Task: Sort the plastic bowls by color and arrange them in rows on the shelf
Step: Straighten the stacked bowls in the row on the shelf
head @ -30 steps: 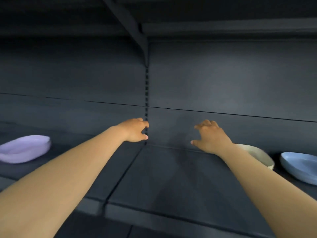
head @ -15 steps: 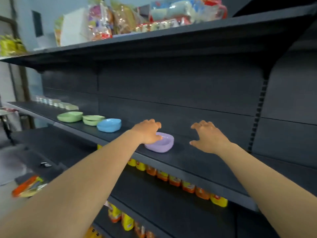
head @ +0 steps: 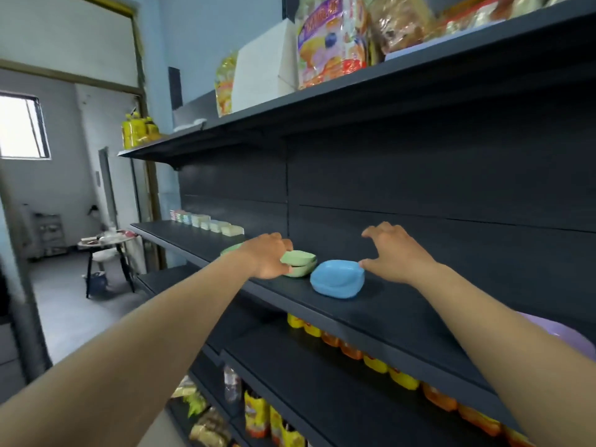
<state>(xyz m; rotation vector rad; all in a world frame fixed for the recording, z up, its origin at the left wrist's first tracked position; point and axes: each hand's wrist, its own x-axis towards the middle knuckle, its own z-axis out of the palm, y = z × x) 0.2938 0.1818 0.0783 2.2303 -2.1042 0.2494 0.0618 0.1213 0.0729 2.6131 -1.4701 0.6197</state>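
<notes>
Reaching along the dark shelf (head: 403,321) with both bare arms. Left hand (head: 269,254) at the stacked green bowls (head: 298,263), fingers curled over the near rim and seemingly gripping the upper one, though the contact side is hidden behind the knuckles. Right hand (head: 395,253) spread and arched, fingers apart, holding nothing; thumb tip touching or just short of the far-right rim of the blue bowl (head: 337,279). Cannot tell which. Blue bowl sitting just to the left of that hand and slightly nearer the shelf edge, tilted, long axis running roughly along the shelf. Another green bowl (head: 230,250) peeking out beyond the left wrist, further left. Lilac bowl (head: 561,333) well to the right of the right forearm, mostly hidden by it. Key relation: blue bowl lies between the two hands, right hand plainly nearer, rim facing its thumb. Probable next move a leftward closing of the right hand over that rim; left hand already committed to the greens. Sorting judged early, colours mixed side by side. Row of small pale packs (head: 206,221) far beyond the left hand; bottled goods (head: 374,362) on the tier below.
</notes>
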